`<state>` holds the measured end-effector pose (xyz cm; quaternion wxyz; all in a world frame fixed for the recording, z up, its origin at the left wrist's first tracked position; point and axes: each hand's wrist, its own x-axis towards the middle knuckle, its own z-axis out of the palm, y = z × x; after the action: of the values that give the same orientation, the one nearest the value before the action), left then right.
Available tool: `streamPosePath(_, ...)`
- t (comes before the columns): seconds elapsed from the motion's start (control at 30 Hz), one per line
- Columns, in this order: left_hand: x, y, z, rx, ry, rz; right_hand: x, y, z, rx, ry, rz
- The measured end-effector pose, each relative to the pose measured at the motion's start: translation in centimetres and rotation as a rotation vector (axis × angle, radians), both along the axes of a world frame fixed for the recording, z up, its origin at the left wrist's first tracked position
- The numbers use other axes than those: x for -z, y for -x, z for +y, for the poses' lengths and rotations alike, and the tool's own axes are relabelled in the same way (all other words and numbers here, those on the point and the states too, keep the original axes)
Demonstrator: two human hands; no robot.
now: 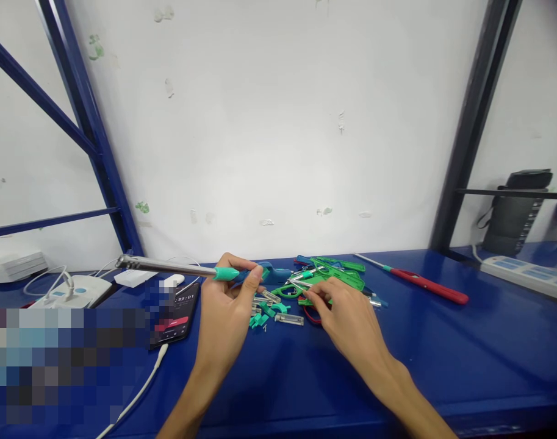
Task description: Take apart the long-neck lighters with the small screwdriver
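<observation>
My left hand (230, 292) is closed around a blue long-necked lighter (280, 275) with a teal collar and a metal tube pointing left. My right hand (344, 308) is pinched over a pile of green lighter casing halves (346, 275); what its fingertips hold, if anything, is too small to make out. Between the hands lie small teal plastic parts (261, 318) and a clear fuel tank (289, 319), with more clear tanks partly behind my left hand.
A red long-necked lighter (429, 285) lies at the right on the blue table (443, 360). At the left are a phone (180, 314), a white cable (143, 387) and a white power strip (79, 291). Another power strip (529, 277) and a black bag (511, 216) stand at the far right.
</observation>
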<state>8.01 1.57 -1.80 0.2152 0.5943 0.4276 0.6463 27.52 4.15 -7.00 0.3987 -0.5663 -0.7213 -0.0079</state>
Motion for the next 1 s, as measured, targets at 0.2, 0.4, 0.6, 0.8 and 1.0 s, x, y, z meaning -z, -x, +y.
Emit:
streamPosePath(0.2,-0.41,-0.1,-0.37,0.012,-0.02,-0.027,0.1,-0.3,0.28,-0.024,0.021,0.026)
streamPosePath(0.4,-0.37,-0.01,-0.38,0.014,-0.017,-0.025,0.15,-0.16,0.37,-0.085,0.043,0.035)
streamPosePath(0.6,-0.35,-0.15,-0.67,0.039,-0.003,-0.021,0.35,-0.1,0.27,-0.091,0.041,-0.013)
streamPosePath(0.8,-0.31,-0.44,-0.85,0.021,0.011,-0.006,0.34,-0.24,0.26,-0.08,0.003,-0.015)
streamPosePath(1.0,-0.17,-0.59,-0.71,0.021,0.06,0.035,0.27,-0.37,0.29,-0.025,-0.026,-0.012)
